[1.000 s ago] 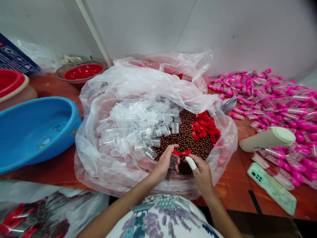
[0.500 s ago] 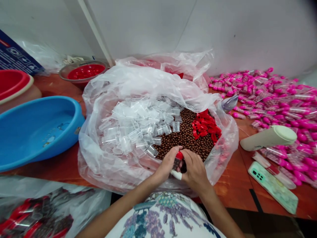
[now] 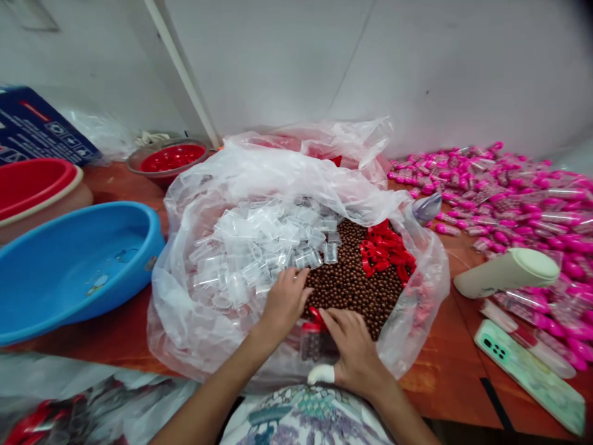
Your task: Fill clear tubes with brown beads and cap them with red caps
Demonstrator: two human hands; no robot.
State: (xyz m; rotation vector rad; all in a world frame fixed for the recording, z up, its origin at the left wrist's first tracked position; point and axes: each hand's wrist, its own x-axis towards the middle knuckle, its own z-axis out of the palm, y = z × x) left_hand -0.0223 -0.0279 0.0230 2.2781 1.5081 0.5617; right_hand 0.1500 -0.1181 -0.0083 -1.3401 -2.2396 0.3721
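My left hand [image 3: 285,303] is at the near edge of a pile of clear plastic cups [image 3: 264,235], its fingers apart and nothing seen in them. My right hand [image 3: 354,349], with a white covering on its thumb, is around a small clear container [image 3: 314,342] with a red cap and brown balls inside. The container sits upright between the thumb and fingers; part of the grip is hidden. Beyond it spread loose brown balls [image 3: 352,272], with red plastic caps [image 3: 384,250] heaped at their right. All this lies within an open clear plastic bag [image 3: 171,296].
A blue basin [image 3: 60,259] and stacked red and cream basins [image 3: 37,185] stand left. Further back is a bowl of red pieces [image 3: 171,157]. To the right lie many pink-ended filled tubes [image 3: 523,204], a pale cylinder [image 3: 504,272] and a phone [image 3: 528,371].
My left hand has left the red-capped container and moved left and up toward the clear cups. My right hand has lowered slightly, with the container beside its fingers. The view has shifted a little.
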